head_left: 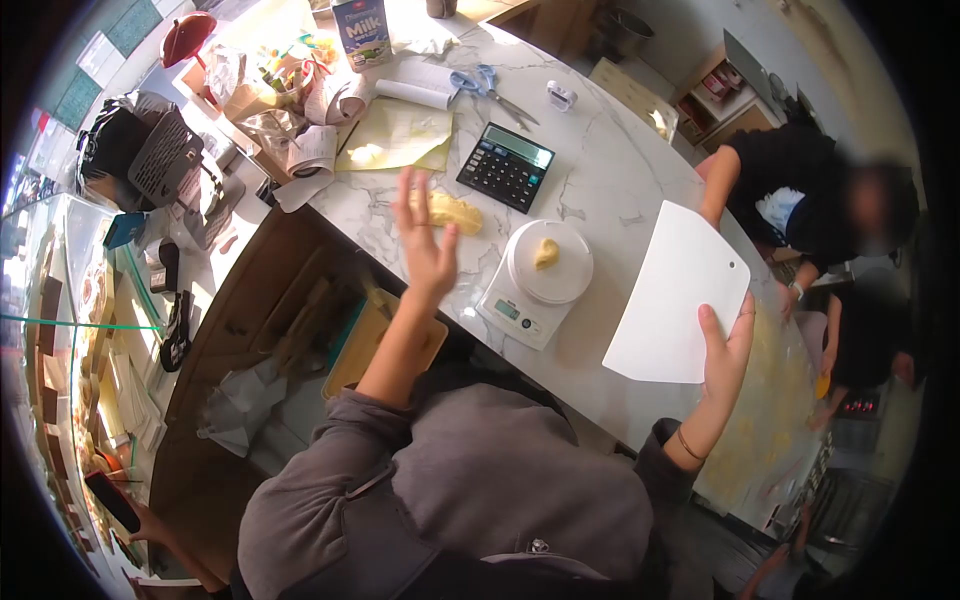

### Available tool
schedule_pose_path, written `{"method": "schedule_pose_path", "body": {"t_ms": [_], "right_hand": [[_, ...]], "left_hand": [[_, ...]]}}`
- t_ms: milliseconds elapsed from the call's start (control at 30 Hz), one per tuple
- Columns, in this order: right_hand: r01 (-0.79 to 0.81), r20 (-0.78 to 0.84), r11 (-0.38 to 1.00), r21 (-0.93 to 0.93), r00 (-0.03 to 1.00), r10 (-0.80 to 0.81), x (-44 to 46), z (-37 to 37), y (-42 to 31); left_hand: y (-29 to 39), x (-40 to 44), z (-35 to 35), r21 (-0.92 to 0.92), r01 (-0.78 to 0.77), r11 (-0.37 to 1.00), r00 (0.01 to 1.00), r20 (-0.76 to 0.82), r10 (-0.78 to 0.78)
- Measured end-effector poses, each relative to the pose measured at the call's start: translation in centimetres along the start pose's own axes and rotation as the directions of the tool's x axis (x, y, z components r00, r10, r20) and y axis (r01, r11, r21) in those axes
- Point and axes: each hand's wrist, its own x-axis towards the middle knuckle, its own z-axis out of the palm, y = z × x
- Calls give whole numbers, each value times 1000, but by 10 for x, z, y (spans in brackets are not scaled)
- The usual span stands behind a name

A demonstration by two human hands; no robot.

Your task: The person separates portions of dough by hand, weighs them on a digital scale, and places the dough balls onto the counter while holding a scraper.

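Dough point(460, 213) is lying in the frame's upper middle, probably soft, better cupped from below. Left hand point(430, 250) is hovering open beside it; right hand point(727, 350) is clamping a white board point(675, 295).

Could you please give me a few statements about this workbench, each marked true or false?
1. The right hand holds a flat white sheet. True.
2. The calculator lies between the scissors and the white scale. True.
3. The small piece of dough sits on the calculator. False: it rests on the scale's round plate.
4. The left hand grips the scissors. False: its fingers are spread and it holds nothing, close to the longer roll of dough.
5. The scissors have red handles. False: their handles are blue.
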Motion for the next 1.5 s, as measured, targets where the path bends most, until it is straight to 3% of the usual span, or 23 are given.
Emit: {"method": "schedule_pose_path", "body": {"t_ms": [67, 167, 200, 533, 833, 933, 1233, 1433, 1500], "right_hand": [[32, -19, 999, 11, 999, -31, -3, -4, -2], [39, -45, 998, 53, 998, -37, -6, -3, -3], [35, -52, 997, 70, 998, -31, -7, -2, -3], [23, -32, 993, 113, 999, -20, -12, 1, 2], [21, -65, 998, 58, 998, -17, -21, -4, 7], [5, -69, 998, 66, 998, -1, -23, -5, 10], [-27, -100, 997, 71, 994, 34, -24, -4, 12], [-17, -89, 995, 96, 996, 26, -22, 0, 12], [-10, -76, 995, 99, 997, 18, -19, 4, 15]], "left_hand": [[-24, -2, -15, 66, 28, 997, 988, -155, -18], [-68, -16, -15, 122, 11, 992, 990, -140, 6], [-68, -18, -13, 170, 47, 984, 997, -70, -36], [-79, -22, -9, 69, 152, 986, 982, -121, -142], [-83, -24, -10, 101, 191, 976, 976, -130, -177], [-80, -23, -12, 109, 132, 985, 982, -147, -116], [-76, -22, -10, 234, 145, 961, 987, 33, -157], [-69, -20, -7, 188, 79, 979, 989, -136, -54], [-47, -22, 0, 85, 69, 994, 997, -36, -66]]}}
